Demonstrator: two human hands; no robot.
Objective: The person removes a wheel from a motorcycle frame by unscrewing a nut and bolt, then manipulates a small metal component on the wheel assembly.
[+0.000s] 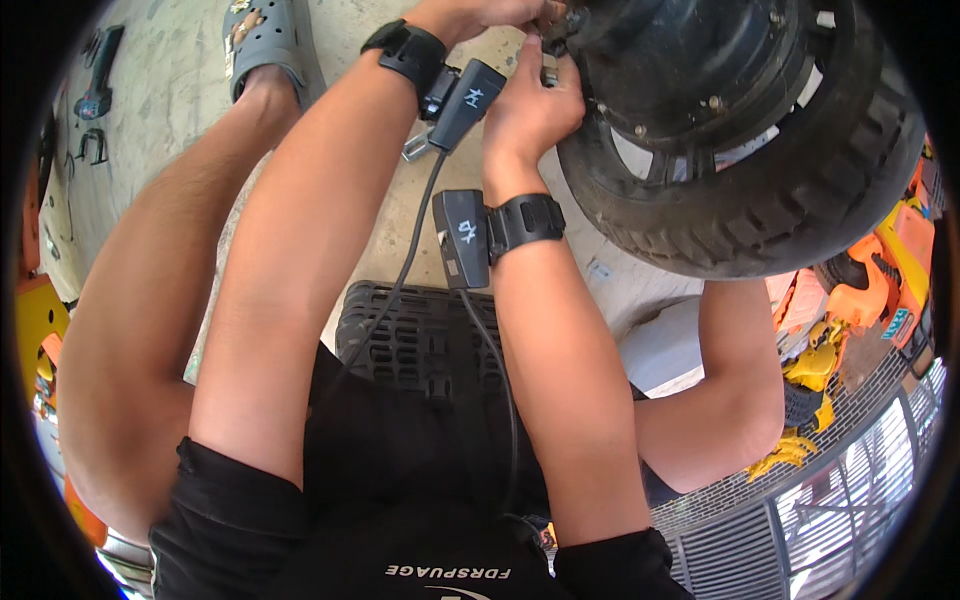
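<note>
A black wheel (740,230) with a chunky tread fills the upper right, and its dark hub (690,80) carries several small bolts. At the hub's left side my two hands meet by a small dark part. My left hand (495,14) comes in at the top edge, partly cut off, its fingers closed at that part. Just below, my right hand (535,110) has its fingers bent and closed, with a bit of silvery metal (548,76) showing between them. What either hand grips is too small and hidden to name.
A small metal piece (418,146) lies on the concrete floor (400,225) beneath my left wrist. Cabled black boxes are strapped to both wrists. A dark power tool (97,85) lies far left, near my grey clog (265,40). Orange and yellow plastic parts (815,370) are heaped right.
</note>
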